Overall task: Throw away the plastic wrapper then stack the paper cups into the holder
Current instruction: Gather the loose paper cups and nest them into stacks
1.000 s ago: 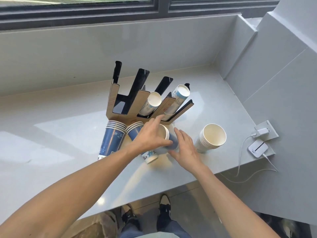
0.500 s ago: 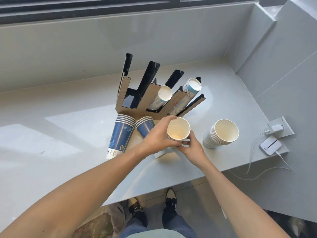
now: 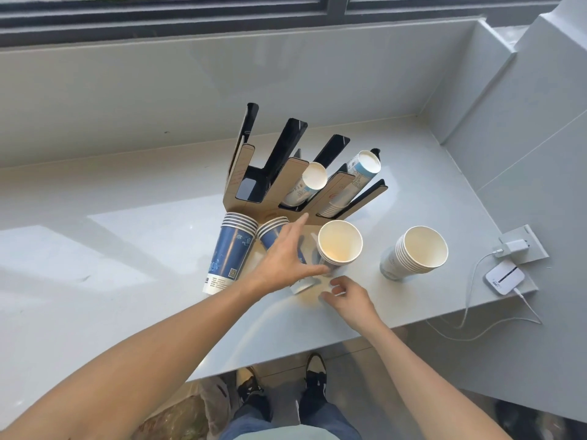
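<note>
A brown and black cup holder [image 3: 241, 179] stands tilted on the grey counter [image 3: 127, 281], with two cup stacks [image 3: 313, 182] [image 3: 362, 173] in its right slots. Two blue cup stacks lie in front of it, one [image 3: 232, 252] in full view, the other [image 3: 270, 231] partly behind my left hand. A short stack [image 3: 340, 242] stands mouth up in the middle. My left hand [image 3: 286, 258] is spread open just left of it, thumb near its base. My right hand [image 3: 347, 293] hovers just in front of that stack, loosely curled and holding nothing. Another upright stack [image 3: 416, 252] stands to the right.
A wall socket with a white charger [image 3: 514, 246], a small white device [image 3: 505, 277] and trailing cables sit at the counter's right end. Grey walls close the back and right. The counter's front edge runs below my hands, with a bag [image 3: 190, 417] on the floor.
The middle cup stack, held at its rim by my left hand with the right hand beneath, now stands upright on the counter. Both hands have come off it.
</note>
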